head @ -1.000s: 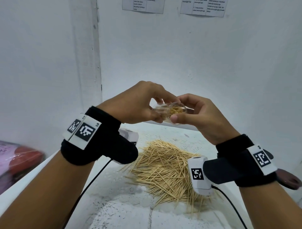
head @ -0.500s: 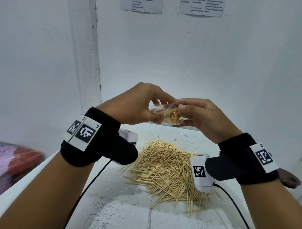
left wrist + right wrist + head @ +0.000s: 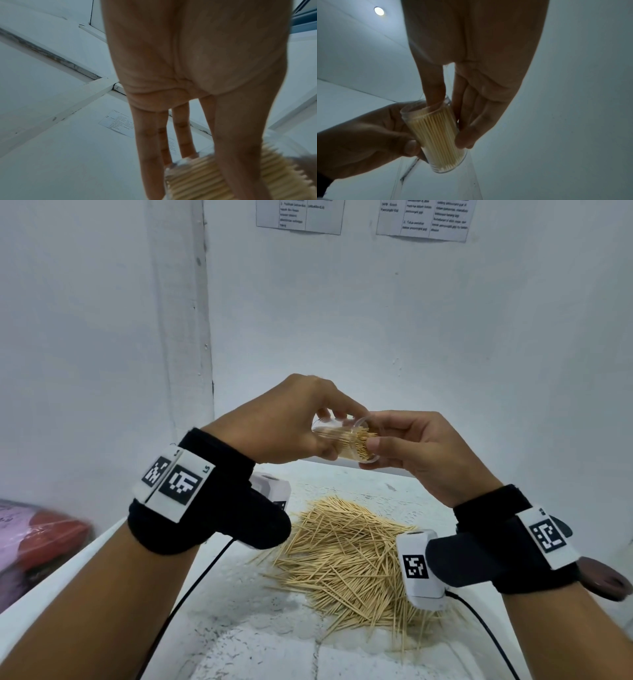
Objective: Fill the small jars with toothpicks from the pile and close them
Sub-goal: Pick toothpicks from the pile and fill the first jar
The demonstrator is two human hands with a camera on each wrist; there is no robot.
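The left hand (image 3: 291, 419) grips a small clear plastic jar (image 3: 346, 441) packed with pale wooden toothpicks, held sideways in the air. The right hand (image 3: 424, 450) pinches its open mouth, thumb at the rim. Below both hands, the loose toothpick pile (image 3: 352, 556) lies on the white bench (image 3: 260, 642).
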